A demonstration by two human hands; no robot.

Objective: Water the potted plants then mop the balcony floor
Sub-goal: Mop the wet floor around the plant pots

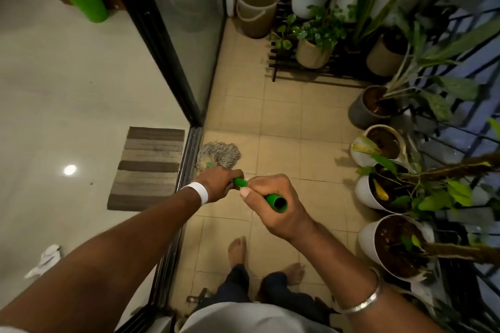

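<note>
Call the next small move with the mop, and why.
Probably drag the mop head rightward across the balcony floor, away from the door track. Both the left hand and right hand grip the green handle, and the head sits bunched against the track.

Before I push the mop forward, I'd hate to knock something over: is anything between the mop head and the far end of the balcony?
Bare tiles lie ahead of the mop head until the bucket in the far corner by the glass door; the black plant stand juts in beside it from the right.
</note>
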